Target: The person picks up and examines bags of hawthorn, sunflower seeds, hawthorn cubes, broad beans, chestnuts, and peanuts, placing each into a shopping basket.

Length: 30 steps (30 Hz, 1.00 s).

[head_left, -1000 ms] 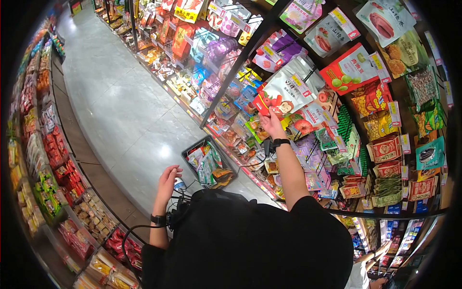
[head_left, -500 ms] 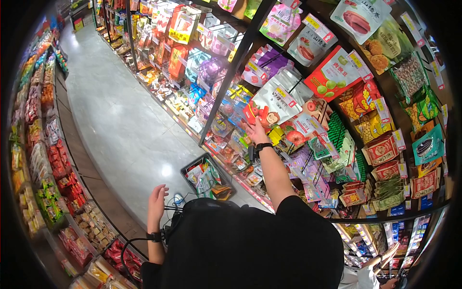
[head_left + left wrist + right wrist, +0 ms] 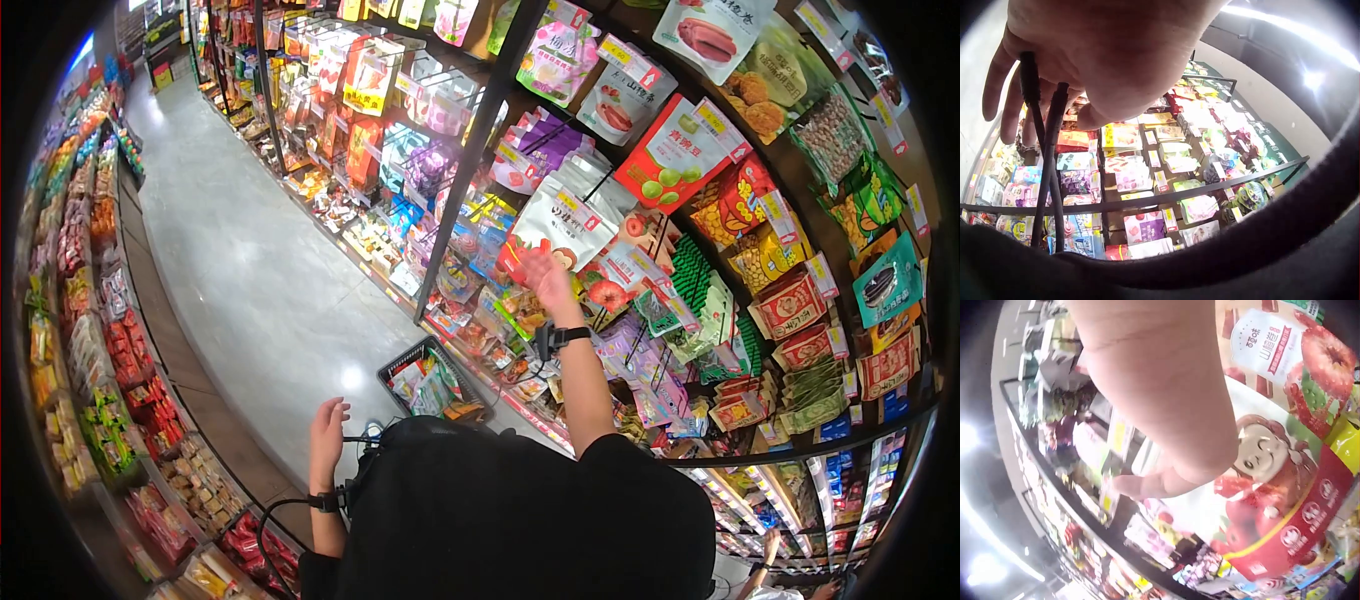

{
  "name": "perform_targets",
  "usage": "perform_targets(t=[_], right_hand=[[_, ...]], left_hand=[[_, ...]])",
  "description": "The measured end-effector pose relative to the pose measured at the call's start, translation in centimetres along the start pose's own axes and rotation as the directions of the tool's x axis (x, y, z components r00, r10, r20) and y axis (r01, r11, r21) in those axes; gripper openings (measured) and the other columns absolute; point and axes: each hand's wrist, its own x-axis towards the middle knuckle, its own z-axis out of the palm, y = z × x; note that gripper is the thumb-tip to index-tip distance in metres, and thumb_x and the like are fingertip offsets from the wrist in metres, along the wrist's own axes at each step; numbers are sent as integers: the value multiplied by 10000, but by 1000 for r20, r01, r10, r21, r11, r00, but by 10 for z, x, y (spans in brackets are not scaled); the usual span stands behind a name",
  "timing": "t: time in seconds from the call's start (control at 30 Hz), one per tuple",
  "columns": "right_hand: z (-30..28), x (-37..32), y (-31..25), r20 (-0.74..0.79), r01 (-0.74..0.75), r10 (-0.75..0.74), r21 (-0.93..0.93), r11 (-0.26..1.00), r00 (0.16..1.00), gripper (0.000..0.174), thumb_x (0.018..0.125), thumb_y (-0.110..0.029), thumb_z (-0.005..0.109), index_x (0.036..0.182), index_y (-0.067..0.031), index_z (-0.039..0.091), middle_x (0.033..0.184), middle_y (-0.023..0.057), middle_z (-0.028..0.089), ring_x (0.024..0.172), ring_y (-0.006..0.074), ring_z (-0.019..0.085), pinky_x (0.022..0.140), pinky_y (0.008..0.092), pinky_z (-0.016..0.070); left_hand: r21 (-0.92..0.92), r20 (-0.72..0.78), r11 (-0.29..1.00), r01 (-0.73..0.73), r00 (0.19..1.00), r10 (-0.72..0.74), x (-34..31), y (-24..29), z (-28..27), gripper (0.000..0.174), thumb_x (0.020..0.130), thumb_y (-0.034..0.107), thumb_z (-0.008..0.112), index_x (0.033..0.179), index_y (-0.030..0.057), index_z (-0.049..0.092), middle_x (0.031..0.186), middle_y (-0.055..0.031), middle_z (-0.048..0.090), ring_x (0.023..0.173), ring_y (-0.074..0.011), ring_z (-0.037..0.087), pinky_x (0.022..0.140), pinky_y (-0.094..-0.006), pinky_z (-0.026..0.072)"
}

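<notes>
My right hand (image 3: 548, 280) is raised at the lower left corner of a white-and-red pouch (image 3: 568, 222) hanging on the rack, fingers extended and overlapping its red part. The right wrist view has this hand (image 3: 1166, 406) in front of the pouch (image 3: 1272, 531), which shows a cartoon monkey and red fruit; whether they touch, I cannot tell. My left hand (image 3: 327, 435) hangs over the aisle floor, holding nothing, its fingers loosely bent. Up close in the left wrist view, the left hand (image 3: 1104, 56) has dark cables in front of it.
A black basket (image 3: 452, 361) with several packs stands on the floor beside the right-hand shelf. Hanging snack bags, including a red-and-white one (image 3: 665, 160), fill the rack. Low bins (image 3: 195, 470) line the left side. Another person's arm (image 3: 768, 555) shows at the bottom right.
The head view has shifted, and the rack's upper bags sit further left. My right hand's fingers have spread at the pouch's corner. The left hand is a little lower in view.
</notes>
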Motion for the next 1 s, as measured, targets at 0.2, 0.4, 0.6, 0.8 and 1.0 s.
perform_targets(t=[0.2, 0.4, 0.6, 0.8, 1.0], right_hand=[[-10, 25, -90, 115, 81, -139, 411, 908, 984, 583, 1025, -461, 440, 1365, 13, 445, 1371, 226, 525, 1261, 352, 542, 983, 417, 502], [-22, 58, -103, 74, 18, -56, 443, 896, 996, 485, 996, -370, 555, 1300, 6, 523, 1321, 203, 561, 1222, 353, 554, 1004, 433, 472], [-28, 85, -116, 10, 201, -221, 375, 905, 975, 322, 998, -263, 573, 1152, 16, 622, 1118, 139, 679, 1064, 282, 637, 948, 415, 513], [-44, 112, -129, -69, 210, -200, 195, 958, 977, 397, 1018, -329, 535, 1216, 10, 592, 1220, 119, 660, 1146, 243, 611, 1006, 387, 477], [-47, 128, -138, -144, 290, -282, 41, 956, 949, 423, 1039, -345, 484, 1266, 5, 553, 1271, 106, 633, 1187, 233, 591, 1049, 385, 448]], left_hand=[[28, 43, 999, -23, 999, 21, 10, -6, 6, 353, 1020, 287, 481, 1258, 49, 587, 1111, -71, 694, 924, -145, 636, 770, -287, 471], [18, 35, 1000, 4, 999, -4, 8, 7, 20, 367, 1005, 232, 490, 1236, -38, 579, 1062, -148, 700, 912, -206, 657, 839, -328, 505], [20, 21, 1000, -5, 1000, 4, 5, 1, 30, 357, 1012, 224, 488, 1237, -38, 579, 1076, -155, 692, 928, -214, 651, 853, -331, 512], [38, 4, 999, 8, 1000, -9, 4, -10, 34, 365, 1019, 290, 483, 1266, 39, 580, 1094, -65, 693, 913, -135, 626, 726, -267, 469], [10, -19, 1000, 29, 999, -29, 0, -14, 35, 372, 1014, 241, 492, 1252, -35, 569, 1075, -151, 685, 944, -214, 645, 856, -330, 508]])
